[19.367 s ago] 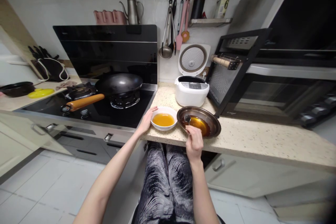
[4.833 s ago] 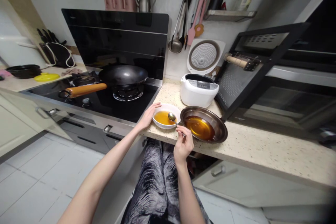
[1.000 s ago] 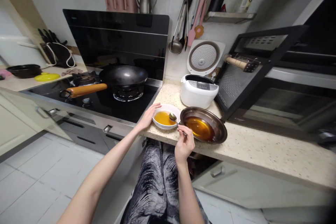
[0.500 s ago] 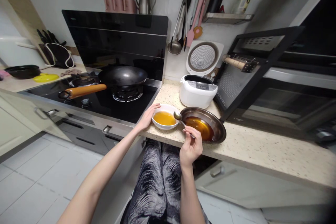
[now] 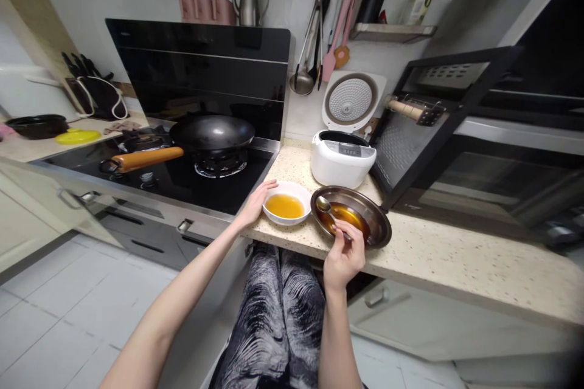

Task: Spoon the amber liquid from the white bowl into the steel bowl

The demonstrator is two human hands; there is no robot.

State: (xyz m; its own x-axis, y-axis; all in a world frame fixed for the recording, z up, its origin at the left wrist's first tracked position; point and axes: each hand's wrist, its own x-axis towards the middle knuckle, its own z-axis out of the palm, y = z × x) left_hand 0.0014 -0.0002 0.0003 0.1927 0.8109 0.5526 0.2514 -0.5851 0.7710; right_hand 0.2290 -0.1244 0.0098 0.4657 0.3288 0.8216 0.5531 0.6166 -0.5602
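Observation:
My left hand (image 5: 254, 205) holds the left side of a white bowl (image 5: 269, 216), its fingers along the rim. Yellow-orange liquid (image 5: 285, 206) lies in this bowl. Pinched in my right hand (image 5: 345, 252) is the handle of a metal spoon (image 5: 323, 204). The spoon's head is over the left part of a wide metal bowl (image 5: 387, 232), which holds darker amber liquid (image 5: 351, 217). Whether the spoon touches that liquid I cannot tell. Both bowls stand side by side on the speckled counter (image 5: 438, 249), near its front edge.
Behind the bowls stands a white rice cooker (image 5: 342, 164) with its lid raised. A black wok (image 5: 212, 132) with a wooden handle (image 5: 148, 160) sits on the gas stove (image 5: 177, 179) to the left. A dark oven (image 5: 483, 176) is on the right. Utensils (image 5: 314, 42) hang on the wall.
My right hand has moved to the right with the spoon, from between the two bowls to over the metal bowl. My left hand stays at the white bowl.

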